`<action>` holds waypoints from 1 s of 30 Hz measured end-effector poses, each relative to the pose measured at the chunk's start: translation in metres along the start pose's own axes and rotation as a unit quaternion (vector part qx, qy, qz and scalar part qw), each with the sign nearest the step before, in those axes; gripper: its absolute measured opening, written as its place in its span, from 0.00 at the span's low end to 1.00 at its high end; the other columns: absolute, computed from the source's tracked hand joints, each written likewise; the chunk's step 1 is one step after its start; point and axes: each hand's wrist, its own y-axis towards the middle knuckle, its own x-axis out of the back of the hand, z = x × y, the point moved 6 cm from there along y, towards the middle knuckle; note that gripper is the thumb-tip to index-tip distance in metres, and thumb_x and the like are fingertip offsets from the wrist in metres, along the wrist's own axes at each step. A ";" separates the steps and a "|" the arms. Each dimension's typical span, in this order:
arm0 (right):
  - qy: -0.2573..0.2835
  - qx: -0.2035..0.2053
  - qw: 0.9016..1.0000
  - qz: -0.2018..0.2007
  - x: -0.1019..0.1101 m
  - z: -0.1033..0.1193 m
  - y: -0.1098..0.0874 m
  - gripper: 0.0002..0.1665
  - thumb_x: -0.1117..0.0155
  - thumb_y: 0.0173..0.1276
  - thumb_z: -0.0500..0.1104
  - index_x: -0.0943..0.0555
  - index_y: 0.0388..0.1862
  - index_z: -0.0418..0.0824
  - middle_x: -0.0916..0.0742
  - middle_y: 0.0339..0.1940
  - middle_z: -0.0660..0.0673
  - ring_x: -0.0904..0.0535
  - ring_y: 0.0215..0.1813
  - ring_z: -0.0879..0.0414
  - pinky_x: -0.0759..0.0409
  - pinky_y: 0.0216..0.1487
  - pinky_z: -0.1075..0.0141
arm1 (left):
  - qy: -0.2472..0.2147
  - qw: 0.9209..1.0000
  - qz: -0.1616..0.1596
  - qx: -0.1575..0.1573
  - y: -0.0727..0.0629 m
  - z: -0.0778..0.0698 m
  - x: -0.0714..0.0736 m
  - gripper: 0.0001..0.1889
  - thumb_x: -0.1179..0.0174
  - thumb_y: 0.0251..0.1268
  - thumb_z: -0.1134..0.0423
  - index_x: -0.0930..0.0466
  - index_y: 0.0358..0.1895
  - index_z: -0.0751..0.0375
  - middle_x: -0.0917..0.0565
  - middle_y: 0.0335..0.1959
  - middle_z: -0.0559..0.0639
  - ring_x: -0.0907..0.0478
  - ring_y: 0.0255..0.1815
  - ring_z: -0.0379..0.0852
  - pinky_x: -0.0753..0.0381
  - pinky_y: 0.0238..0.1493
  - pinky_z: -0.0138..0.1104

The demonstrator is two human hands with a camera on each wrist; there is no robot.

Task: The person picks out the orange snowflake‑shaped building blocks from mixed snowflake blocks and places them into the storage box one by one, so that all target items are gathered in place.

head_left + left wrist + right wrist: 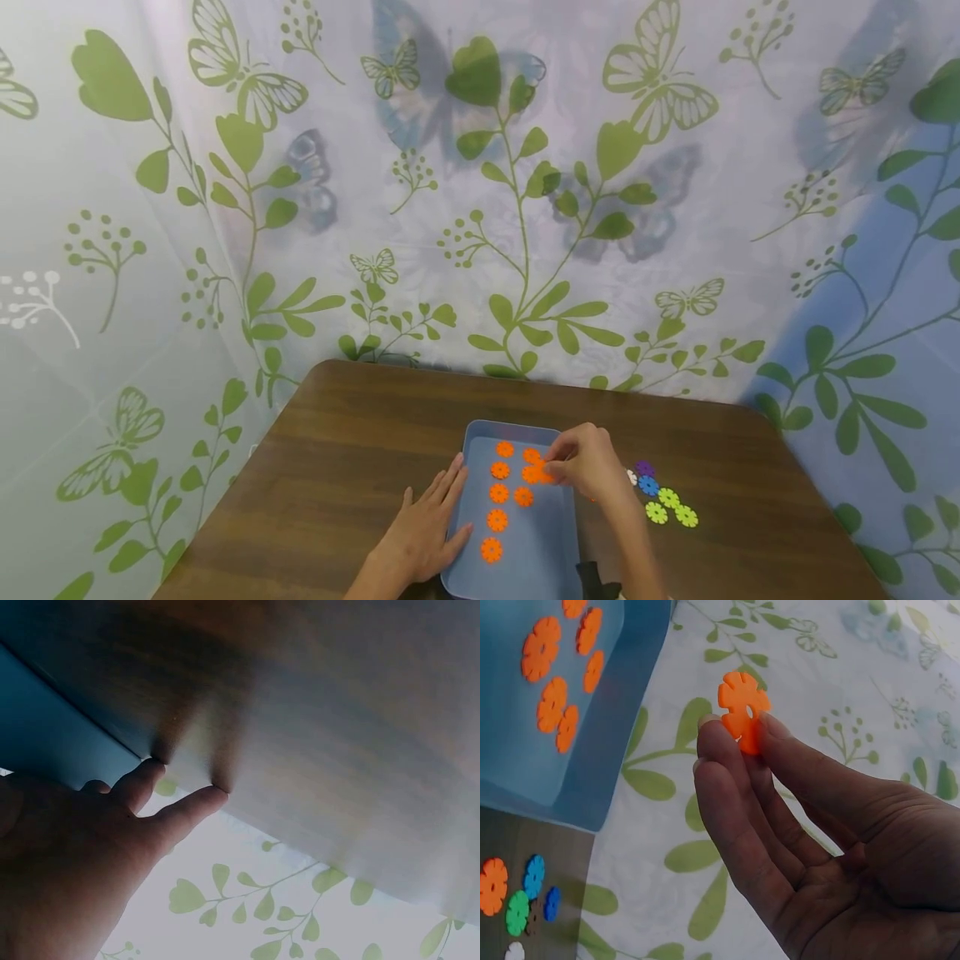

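A shallow blue-grey tray (536, 542) lies on the table, with several flat orange notched discs (497, 520) inside. They form one long column at the left and a shorter one beside it. My right hand (591, 467) is over the tray's right side. Its thumb and fingertips pinch an orange notched disc (741, 697), seen best in the right wrist view. The left hand (423, 533) rests at the tray's left edge, fingers extended along the rim and the thumb reaching over it. In the left wrist view, fingers (191, 810) are spread beside the tray wall (67, 727).
Right of the tray, loose discs lie on the brown table (337, 467): yellow-green discs (669, 497), a blue disc (648, 485), a purple disc (645, 468) and a white disc (632, 477). A leaf-and-butterfly patterned curtain (525, 208) hangs behind the table.
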 end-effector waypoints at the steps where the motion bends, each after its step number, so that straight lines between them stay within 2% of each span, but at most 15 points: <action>1: 0.008 0.000 1.000 0.006 -0.002 -0.002 0.001 0.07 0.23 0.61 0.24 0.10 0.29 0.33 0.10 0.24 0.44 0.12 0.25 0.49 0.11 0.30 0.60 | -0.002 1.000 0.003 0.002 0.000 -0.001 0.001 0.41 0.46 0.83 0.44 0.47 0.88 0.62 0.50 0.91 0.55 0.36 0.83 0.65 0.36 0.67 0.79; 8: 0.018 0.003 0.999 0.043 -0.024 -0.012 0.010 0.08 0.22 0.60 0.23 0.11 0.26 0.32 0.11 0.23 0.43 0.12 0.23 0.47 0.11 0.27 0.55 | 0.006 1.000 0.007 0.010 0.001 -0.001 0.002 0.42 0.45 0.82 0.42 0.47 0.88 0.60 0.50 0.91 0.54 0.36 0.84 0.64 0.35 0.67 0.79; 14: 0.003 -0.021 0.998 0.057 -0.040 -0.024 0.015 0.10 0.21 0.60 0.24 0.11 0.25 0.34 0.11 0.22 0.44 0.12 0.22 0.46 0.10 0.28 0.52 | 0.002 1.000 0.003 0.005 0.002 -0.003 0.002 0.42 0.45 0.83 0.44 0.46 0.87 0.62 0.50 0.91 0.56 0.36 0.83 0.65 0.35 0.67 0.79; 18: -0.022 -0.025 0.997 0.063 -0.048 -0.031 0.018 0.11 0.20 0.58 0.24 0.12 0.23 0.35 0.12 0.22 0.47 0.14 0.22 0.50 0.12 0.27 0.58 | 0.005 1.000 0.002 0.004 0.002 -0.002 0.002 0.41 0.44 0.82 0.44 0.46 0.87 0.62 0.49 0.90 0.56 0.36 0.83 0.65 0.35 0.67 0.79; 23: -0.055 -0.018 0.996 0.073 -0.057 -0.039 0.020 0.13 0.18 0.53 0.25 0.13 0.20 0.38 0.15 0.17 0.49 0.20 0.19 0.56 0.19 0.23 0.63 | 0.010 1.000 0.010 0.013 0.001 -0.002 0.002 0.42 0.45 0.82 0.43 0.46 0.88 0.61 0.50 0.91 0.54 0.36 0.84 0.63 0.34 0.68 0.78; 30: -0.070 -0.026 0.992 0.098 -0.069 -0.049 0.020 0.15 0.19 0.55 0.25 0.14 0.18 0.39 0.17 0.15 0.49 0.21 0.17 0.56 0.16 0.21 0.62 | 0.013 1.000 0.011 0.015 0.001 -0.003 0.003 0.43 0.44 0.81 0.42 0.46 0.87 0.61 0.50 0.91 0.54 0.36 0.83 0.64 0.34 0.67 0.78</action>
